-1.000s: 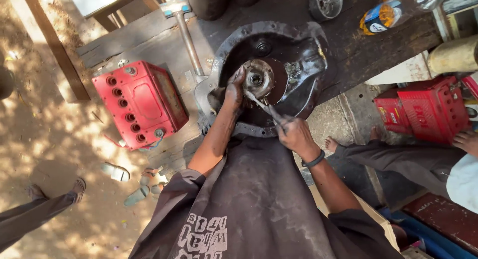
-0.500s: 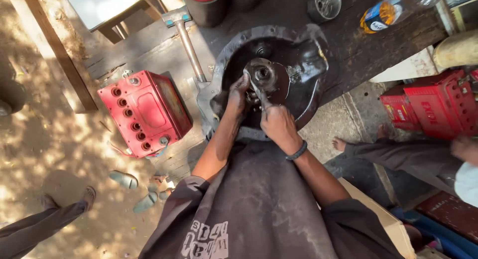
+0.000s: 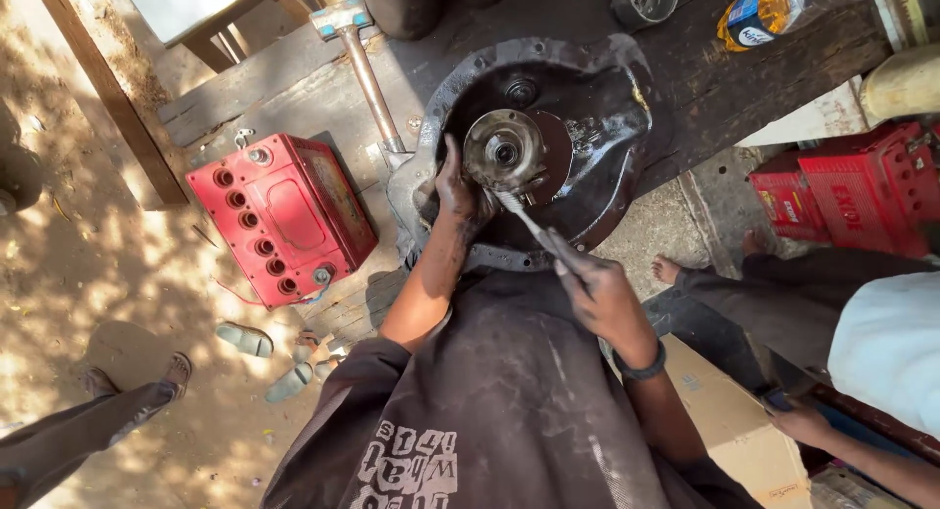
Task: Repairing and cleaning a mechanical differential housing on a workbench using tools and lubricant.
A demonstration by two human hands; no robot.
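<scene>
Greasy and clenched, your right hand (image 3: 602, 294) grips a slim metal tool (image 3: 534, 230), its tip under the round hub (image 3: 504, 149). Left of that hub your left hand (image 3: 455, 186) curls onto the dark housing (image 3: 597, 108), bracing it. Hub sits seated; prying looks unfinished. Beyond lies a hammer (image 3: 357, 64).

Red battery (image 3: 284, 215), sledgehammer (image 3: 360, 64), yellow bottle (image 3: 759, 15), cardboard box (image 3: 734, 426)

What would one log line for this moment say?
left hand: grips dark metal housing beside round hub | right hand: holds thin metal tool, tip near hub | red battery: left
</scene>
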